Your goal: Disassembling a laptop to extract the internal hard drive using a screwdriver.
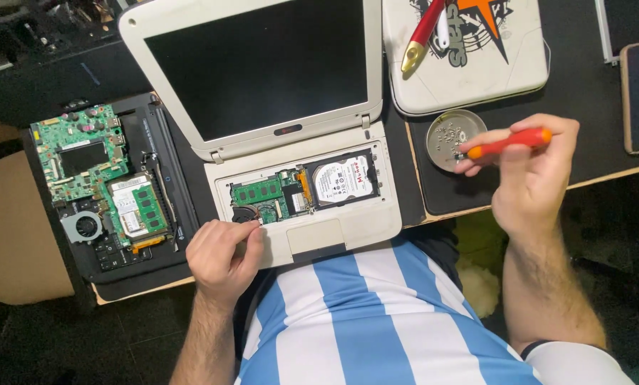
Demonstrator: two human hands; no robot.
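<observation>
- The right hand (529,171) pinches a small orange-handled screwdriver (510,142) between thumb and fingers, tip down at the round metal dish (453,139) of tiny screws
- The left hand (223,260) lies curled, holding nothing, fingertips on the front left corner of the opened white laptop (333,221)
- Done well, I judge: bring the tip down gently on one screw, lift it straight, and keep the left hand bracing the case
- Inside the laptop: green circuit board, a shiny silver hard drive (342,178), a dark fan; the plastic shell is matte and scuffed
- Further left, a bare green motherboard (95,171) with a grey fan sits on a black laptop base
- Behind the dish lies a closed white laptop with a red-and-gold pen on top
</observation>
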